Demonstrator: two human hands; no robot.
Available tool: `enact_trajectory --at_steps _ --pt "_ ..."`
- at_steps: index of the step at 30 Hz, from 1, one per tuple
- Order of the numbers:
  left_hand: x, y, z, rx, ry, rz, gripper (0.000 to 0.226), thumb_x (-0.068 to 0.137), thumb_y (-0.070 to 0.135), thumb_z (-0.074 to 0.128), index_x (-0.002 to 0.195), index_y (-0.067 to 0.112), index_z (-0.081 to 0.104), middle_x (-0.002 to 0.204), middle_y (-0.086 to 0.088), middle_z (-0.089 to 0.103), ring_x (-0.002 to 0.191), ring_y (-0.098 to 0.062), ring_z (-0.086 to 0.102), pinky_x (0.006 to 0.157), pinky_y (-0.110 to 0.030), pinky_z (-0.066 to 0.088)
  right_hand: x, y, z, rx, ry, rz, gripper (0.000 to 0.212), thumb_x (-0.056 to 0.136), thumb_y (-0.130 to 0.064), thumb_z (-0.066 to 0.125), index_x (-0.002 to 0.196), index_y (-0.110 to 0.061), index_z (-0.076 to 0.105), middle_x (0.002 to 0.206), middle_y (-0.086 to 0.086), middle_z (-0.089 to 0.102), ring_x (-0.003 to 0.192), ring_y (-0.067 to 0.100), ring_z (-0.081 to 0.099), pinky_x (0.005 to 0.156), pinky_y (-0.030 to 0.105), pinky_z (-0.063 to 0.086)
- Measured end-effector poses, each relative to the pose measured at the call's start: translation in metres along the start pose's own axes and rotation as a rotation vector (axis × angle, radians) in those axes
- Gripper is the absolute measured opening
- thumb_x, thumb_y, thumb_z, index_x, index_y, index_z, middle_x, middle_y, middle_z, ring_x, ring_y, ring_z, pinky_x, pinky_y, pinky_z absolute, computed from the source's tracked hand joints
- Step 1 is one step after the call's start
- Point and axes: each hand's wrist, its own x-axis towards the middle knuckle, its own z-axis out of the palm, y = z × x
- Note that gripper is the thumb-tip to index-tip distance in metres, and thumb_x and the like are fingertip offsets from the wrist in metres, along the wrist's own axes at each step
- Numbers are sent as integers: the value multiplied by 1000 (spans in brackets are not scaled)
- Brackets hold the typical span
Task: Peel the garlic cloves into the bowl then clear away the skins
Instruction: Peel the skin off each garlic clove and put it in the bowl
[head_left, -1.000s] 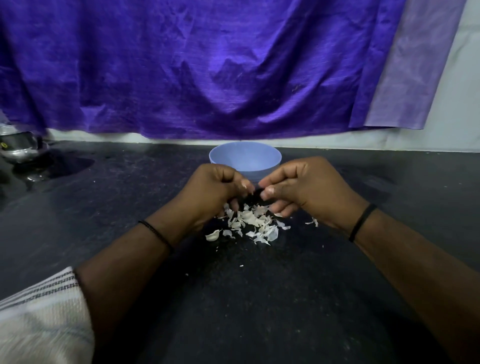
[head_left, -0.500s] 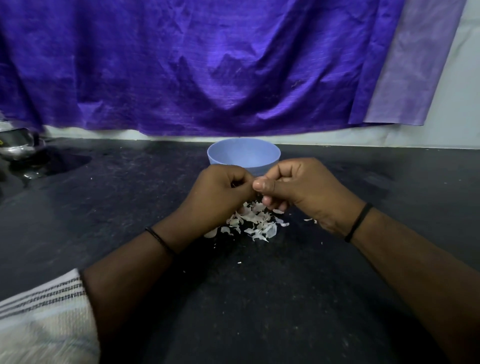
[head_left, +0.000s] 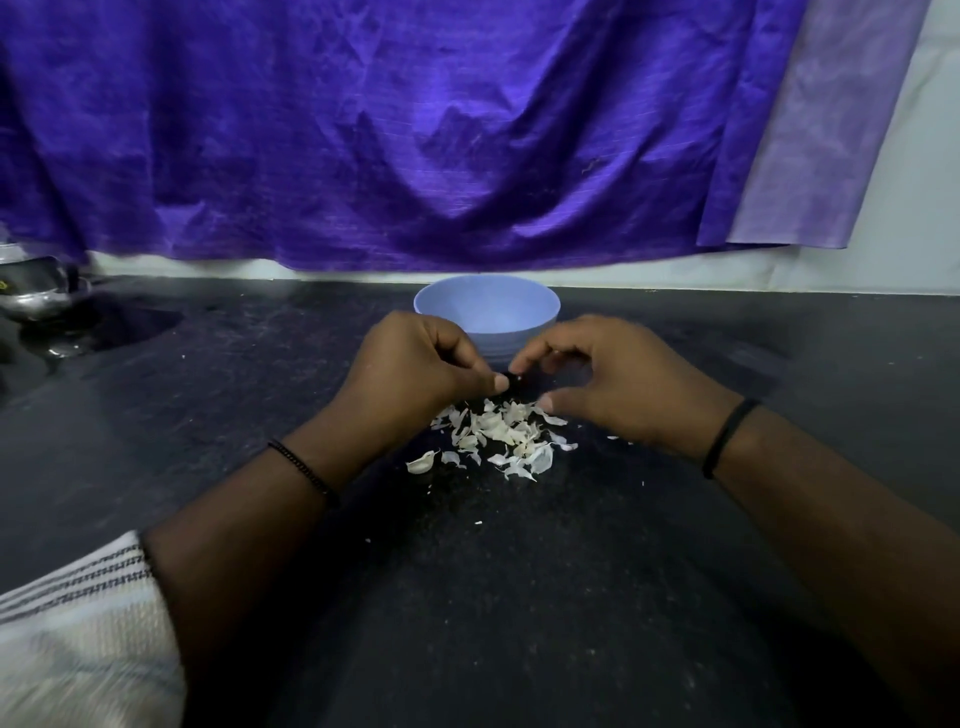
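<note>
Half a second ago my 2 hands were pressed together at the fingertips, pulling at a clove above the pile. Now they have come apart a little and dropped lower, nearer the table (head_left: 156, 441). I take that to mean another bit of skin has just come off, so this clove is close to bare and will soon go into the bowl (head_left: 487, 312).

My left hand (head_left: 415, 369) is curled tight, thumb pressed against the forefinger, pinching something small at the tips. It looks dark in the shadow, and I cannot tell for sure whether it is the garlic clove (head_left: 511, 382) or a scrap of peel. My right hand (head_left: 613, 384) has loosened: fingers arched and half open, its forefinger tip just beside the left thumb, its own thumb reaching down towards the skins (head_left: 498, 436). Whether it has hold of anything I cannot tell.

The skins lie in a loose heap on the table right under my fingers, with the bowl just behind my hands. What the bowl holds is hidden from here. The clearing away is not yet begun.
</note>
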Motion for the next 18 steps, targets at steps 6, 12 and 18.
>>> enact_trajectory --at_steps 6,12,18 --pt "2 -3 2 140 -28 46 12 82 25 79 72 19 77 64 3 71 57 -4 61 61 -25 50 1 0 -2 -2 34 44 29 84 -47 73 72 -21 73 58 -10 69 44 1 56 48 20 45" --pt "2 -2 2 313 -58 53 18 96 29 62 88 20 75 68 3 69 53 -6 61 65 -34 56 -1 -4 13 -132 -7 -6 6 83 -33 76 86 -37 73 78 -20 69 79 -2 65 82 37 56" --pt "2 -3 -1 390 26 -14 33 82 40 77 60 16 70 53 2 65 46 0 52 51 -22 36 -2 -9 31 -148 63 -71 15 78 -45 78 78 -31 74 71 -15 68 72 1 61 72 29 50"
